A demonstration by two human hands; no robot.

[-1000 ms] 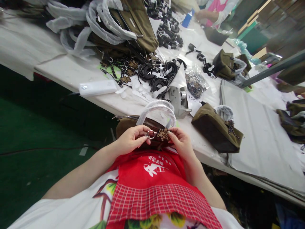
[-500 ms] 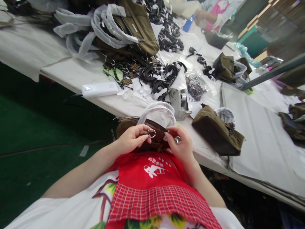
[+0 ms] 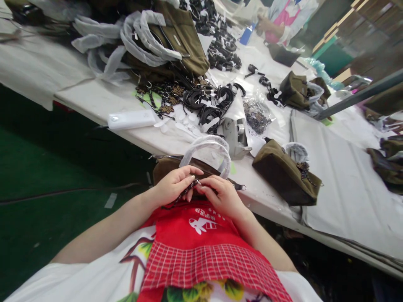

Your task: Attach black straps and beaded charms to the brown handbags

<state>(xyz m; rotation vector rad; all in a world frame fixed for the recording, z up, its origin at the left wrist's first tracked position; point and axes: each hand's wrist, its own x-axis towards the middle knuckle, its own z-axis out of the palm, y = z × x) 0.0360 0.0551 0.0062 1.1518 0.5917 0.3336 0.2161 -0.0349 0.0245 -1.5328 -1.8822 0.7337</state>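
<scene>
My left hand (image 3: 173, 185) is closed on a dark beaded or braided cord (image 3: 185, 192), which runs down toward the red apron. At the cord's end, a small metal ring (image 3: 198, 183) sits between both hands. The thumb and fingers of my right hand (image 3: 220, 195) pinch this ring, partly covering it. Just beyond my hands, against the table edge, stands a brown-olive handbag (image 3: 166, 167). Plastic-wrapped handles (image 3: 206, 147) rise from its top, and my hands hide much of its near side.
On the white table (image 3: 78, 90) lie coiled black straps (image 3: 210, 113), leopard-pattern charms (image 3: 170, 100), a white bar-shaped object (image 3: 132, 119) and a grey metal device (image 3: 234, 136). Another olive bag (image 3: 286, 172) lies to the right. A co-worker's arm (image 3: 273, 27) shows at the far side.
My right hand has moved left, off the bag's edge, to the ring by my left hand. The ring has turned and the dark cord now shows below my left fingers.
</scene>
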